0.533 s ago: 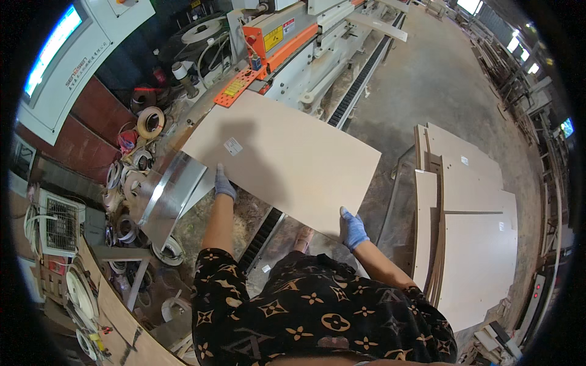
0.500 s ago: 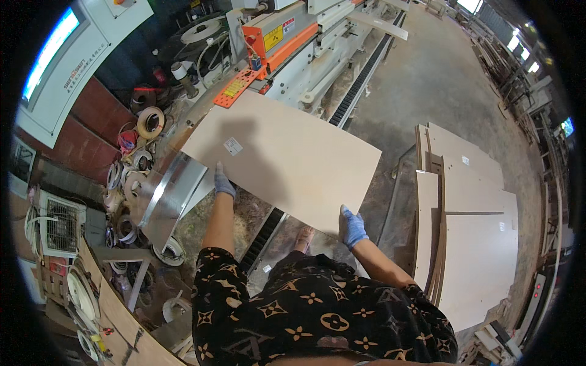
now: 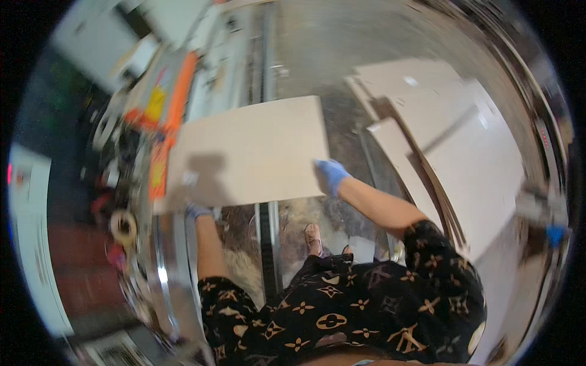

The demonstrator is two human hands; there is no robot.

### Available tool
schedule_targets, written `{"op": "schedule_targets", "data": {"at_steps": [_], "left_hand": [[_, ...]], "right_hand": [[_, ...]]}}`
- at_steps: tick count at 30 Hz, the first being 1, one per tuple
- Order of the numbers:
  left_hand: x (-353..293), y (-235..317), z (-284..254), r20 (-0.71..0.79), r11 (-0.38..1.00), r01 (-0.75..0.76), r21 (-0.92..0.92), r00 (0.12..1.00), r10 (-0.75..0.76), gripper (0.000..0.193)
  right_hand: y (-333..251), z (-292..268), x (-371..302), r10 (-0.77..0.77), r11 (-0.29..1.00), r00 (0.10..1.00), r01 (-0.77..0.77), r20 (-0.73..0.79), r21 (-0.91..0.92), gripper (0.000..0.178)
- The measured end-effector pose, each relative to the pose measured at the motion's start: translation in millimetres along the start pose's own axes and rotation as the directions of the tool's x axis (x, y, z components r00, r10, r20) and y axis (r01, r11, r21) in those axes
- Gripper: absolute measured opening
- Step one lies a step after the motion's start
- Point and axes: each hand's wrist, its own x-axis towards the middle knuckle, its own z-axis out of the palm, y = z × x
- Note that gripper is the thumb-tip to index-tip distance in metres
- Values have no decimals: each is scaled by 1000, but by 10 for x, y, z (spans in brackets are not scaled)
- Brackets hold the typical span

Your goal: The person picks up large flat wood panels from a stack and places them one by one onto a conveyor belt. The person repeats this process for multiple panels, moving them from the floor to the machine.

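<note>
A pale rectangular board point(image 3: 262, 149) lies in front of me, with a small white label point(image 3: 189, 178) near its lower left. My left hand point(image 3: 198, 211), in a bluish glove and blurred, holds the board's near edge close to the left corner. At the right edge, near the closer corner, my right hand point(image 3: 333, 177) in a blue glove grips the board, its fingers partly hidden underneath. The board's left edge runs along an orange perforated plate point(image 3: 159, 169) on the machine.
A long machine with an orange rail point(image 3: 182, 91) extends away at the left. A stack of pale boards point(image 3: 482, 152) stands at the right. Shiny sheet metal point(image 3: 163, 268) is beside my left forearm; a roll of edge tape point(image 3: 123, 226) lies farther left. A dark roller track point(image 3: 268, 244) passes beneath the board.
The view has swung round, blurring the picture. The board has turned so that its left edge lines up along the orange plate. Both hands have stayed on it.
</note>
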Motion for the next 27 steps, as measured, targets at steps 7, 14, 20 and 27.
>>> {"op": "schedule_targets", "data": {"at_steps": [7, 14, 20, 27], "left_hand": [[464, -87, 1102, -196, 990, 70, 121, 980, -45, 47], [-1232, -1719, 2248, 699, -236, -675, 699, 575, 425, 25], [-3305, -3474, 2817, 540, 665, 7, 747, 577, -613, 63], [-4401, -4606, 3339, 408, 454, 63, 889, 341, -847, 61]], "right_hand": [[-1006, 39, -433, -318, 905, 948, 291, -36, -310, 35], [-1782, -2175, -3054, -976, -74, 201, 25, 78, -997, 40], [-1365, -3205, -3835, -741, 384, 382, -436, -553, -814, 62], [-1109, -3008, -3696, -878, -52, 478, -55, 20, -997, 52]]}}
